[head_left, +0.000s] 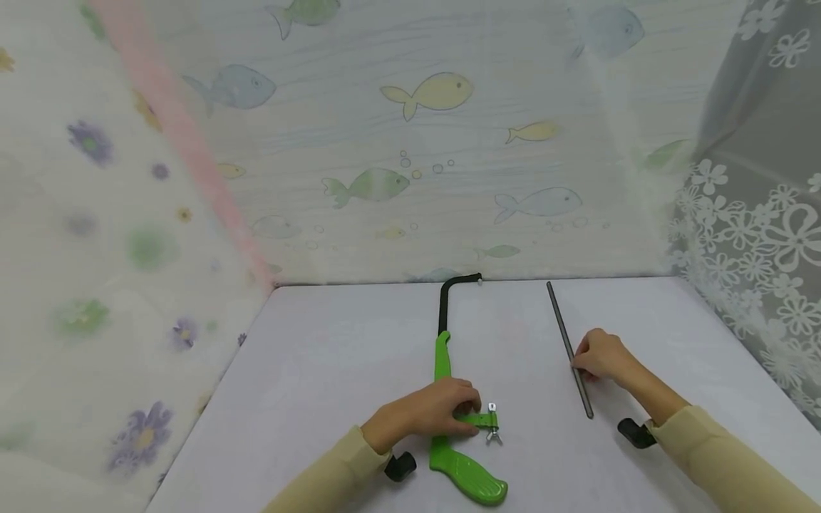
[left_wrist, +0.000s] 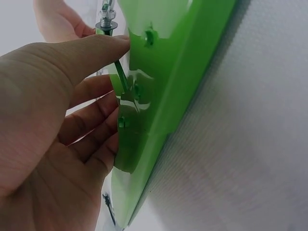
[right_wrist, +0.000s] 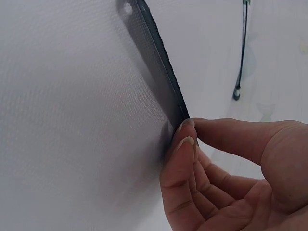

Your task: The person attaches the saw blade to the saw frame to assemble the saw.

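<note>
A hacksaw frame with a green handle point(head_left: 471, 479) and a black bent bar point(head_left: 443, 306) lies on the white table. My left hand point(head_left: 431, 409) grips its green middle; in the left wrist view the thumb and fingers of that hand point(left_wrist: 57, 106) are on the green metal point(left_wrist: 159, 86). A bracket with a wing nut point(head_left: 493, 437) sticks out to the right of this hand. Further right, my right hand point(head_left: 604, 355) pinches a thin dark saw blade point(head_left: 561, 328) near its middle. The right wrist view shows the thumb and fingertips of this hand point(right_wrist: 226, 168) on the toothed blade point(right_wrist: 161, 53).
The white tabletop point(head_left: 321, 356) ends at a fish-patterned curtain point(head_left: 359, 235). Flowered cloth point(head_left: 128, 320) hangs on the left and lace-like netting point(head_left: 757, 249) on the right. A black strap-mounted piece is at each wrist.
</note>
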Action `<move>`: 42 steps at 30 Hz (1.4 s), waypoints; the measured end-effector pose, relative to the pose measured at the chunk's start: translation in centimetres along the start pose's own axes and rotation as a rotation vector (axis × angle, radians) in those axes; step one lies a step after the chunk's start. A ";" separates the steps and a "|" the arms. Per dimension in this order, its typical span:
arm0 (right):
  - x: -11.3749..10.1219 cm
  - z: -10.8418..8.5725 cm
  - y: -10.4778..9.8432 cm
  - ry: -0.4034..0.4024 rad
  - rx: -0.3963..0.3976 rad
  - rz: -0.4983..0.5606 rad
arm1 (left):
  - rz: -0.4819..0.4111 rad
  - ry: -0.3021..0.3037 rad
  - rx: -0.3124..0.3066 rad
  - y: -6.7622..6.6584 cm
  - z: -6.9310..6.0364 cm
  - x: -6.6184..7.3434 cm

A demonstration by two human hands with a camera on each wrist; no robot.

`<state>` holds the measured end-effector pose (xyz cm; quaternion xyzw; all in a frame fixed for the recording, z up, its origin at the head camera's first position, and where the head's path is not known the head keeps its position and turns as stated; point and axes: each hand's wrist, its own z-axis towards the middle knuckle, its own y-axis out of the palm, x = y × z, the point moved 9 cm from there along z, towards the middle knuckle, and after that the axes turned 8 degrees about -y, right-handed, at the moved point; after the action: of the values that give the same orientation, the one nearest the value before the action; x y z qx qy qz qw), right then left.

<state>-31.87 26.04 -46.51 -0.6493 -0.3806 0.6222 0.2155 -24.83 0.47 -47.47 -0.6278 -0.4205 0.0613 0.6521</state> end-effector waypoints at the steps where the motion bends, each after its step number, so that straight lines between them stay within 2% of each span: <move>1: 0.0 0.0 0.0 -0.001 -0.002 0.006 | -0.002 0.001 -0.002 0.0 0.0 0.0; 17: 0.0 -0.4 0.5 -0.052 -0.019 0.098 | -0.038 0.029 -0.007 0.3 -0.1 0.5; 26: -1.7 -0.2 1.6 -0.156 -0.102 0.255 | -0.057 0.018 -0.020 0.5 -0.1 0.4; 42: -3.3 0.3 2.4 -0.177 -0.150 0.416 | -0.067 0.006 -0.035 0.6 0.2 0.1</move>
<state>-31.39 21.95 -46.26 -0.6710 -0.3012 0.6776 -0.0004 -24.63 0.78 -48.02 -0.6247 -0.4405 0.0301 0.6441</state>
